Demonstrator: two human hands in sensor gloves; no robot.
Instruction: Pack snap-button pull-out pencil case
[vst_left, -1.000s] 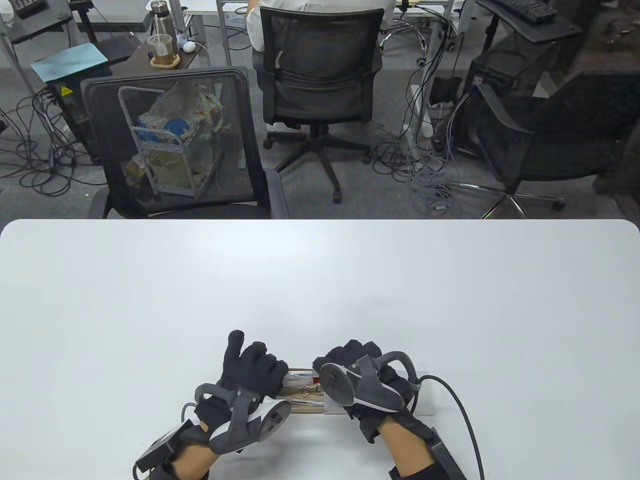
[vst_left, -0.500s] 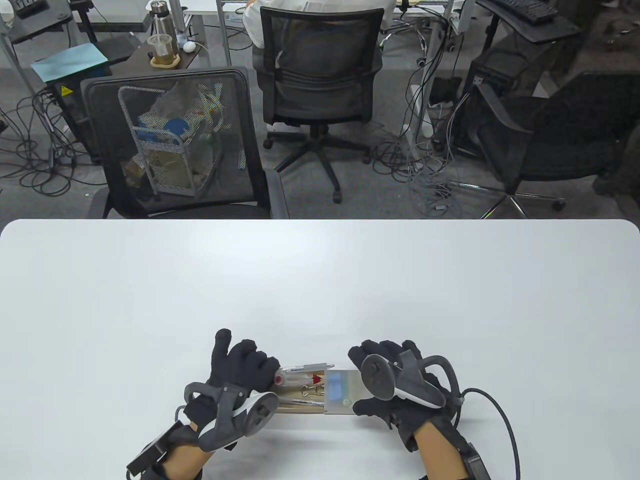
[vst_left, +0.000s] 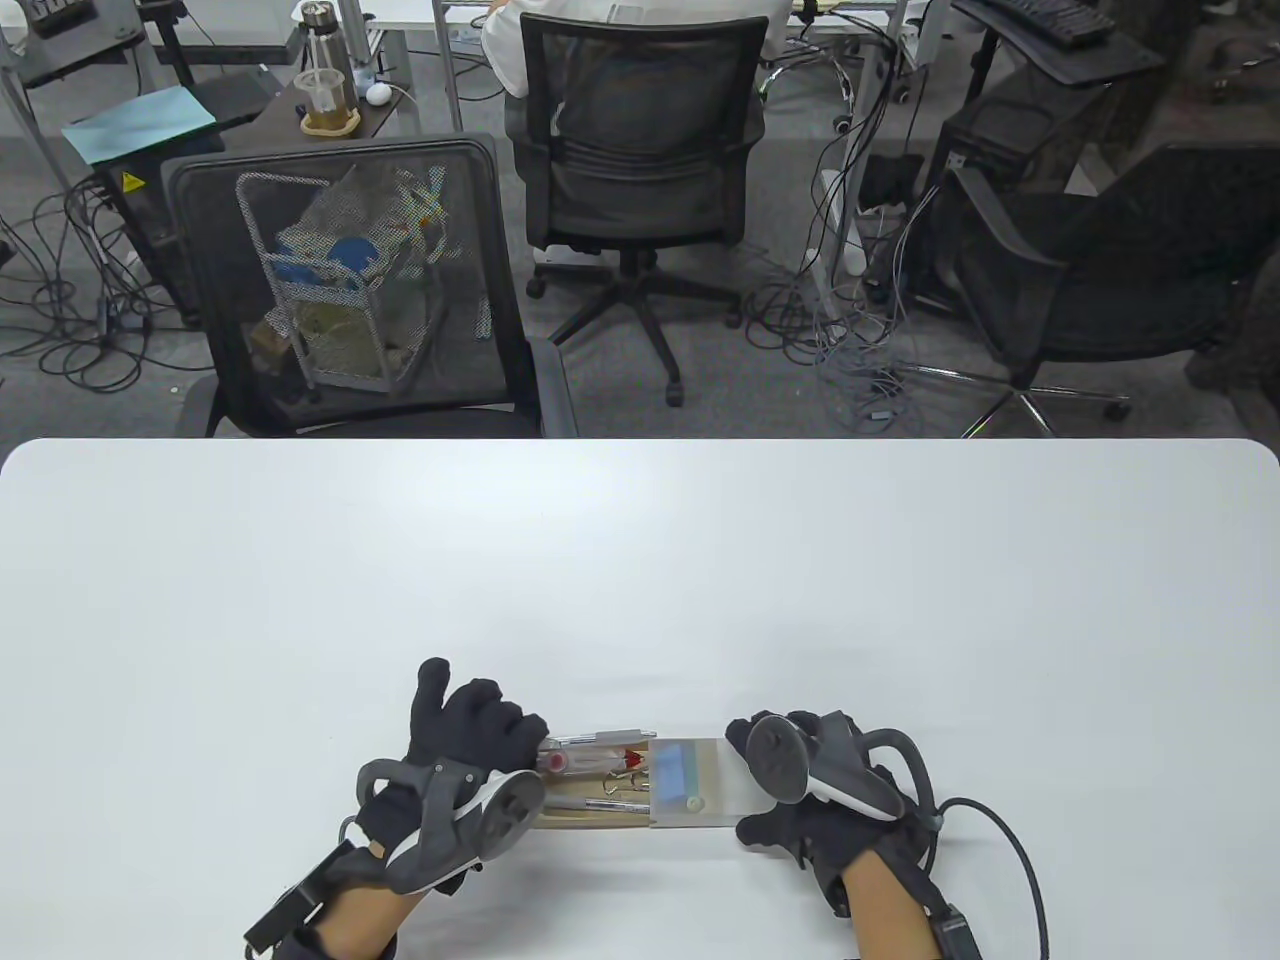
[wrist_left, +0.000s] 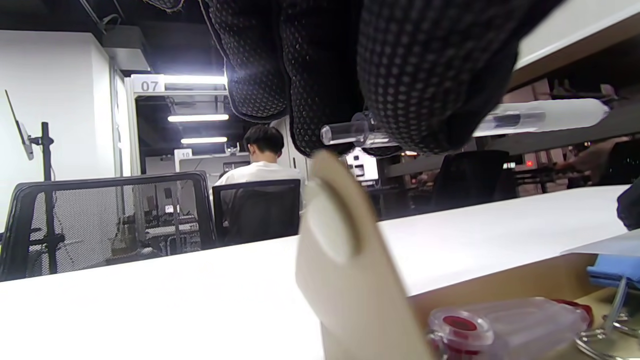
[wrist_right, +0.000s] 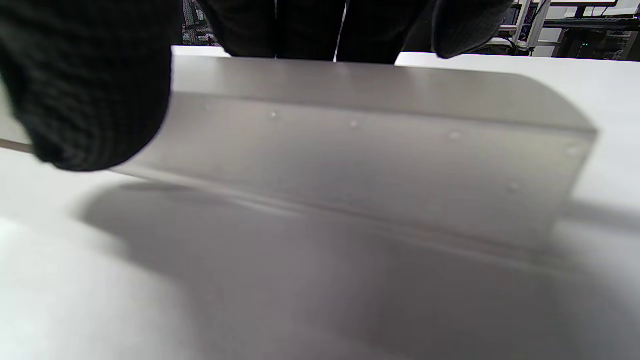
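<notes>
The white desk (vst_left: 640, 560) carries the whole scene near its front edge, and behind it the black mesh chair (vst_left: 340, 290) and the seated person (vst_left: 630, 30) in white sit just as they did a second ago.

Now the pencil case (vst_left: 640, 785): it lies flat on the desk between the two hands, and it is plainly longer than before. The frosted sleeve (vst_left: 712, 785) has slid well off to the right, where a second ago it sat tucked under the right glove with only a short strip of the tan inner tray (vst_left: 590, 800) showing. Half a second back the gap was already widening; now still more of the tray is bare.

The right hand (vst_left: 815, 790) has travelled right with the sleeve and grips its far end, thumb on the near side and fingers over the top, as the right wrist view confirms with the sleeve wall (wrist_right: 360, 150) held under the glove. The left hand (vst_left: 465, 745) has drifted slightly left and curls over the tray's left end, index finger raised; in the left wrist view its fingers (wrist_left: 425, 75) close on a clear pen (wrist_left: 540, 116).

Inside the bared tray lie a clear container with a red cap (vst_left: 575, 762), a metal binder clip (vst_left: 625, 785), and, seen through the sleeve's mouth, a blue eraser (vst_left: 677, 772).
</notes>
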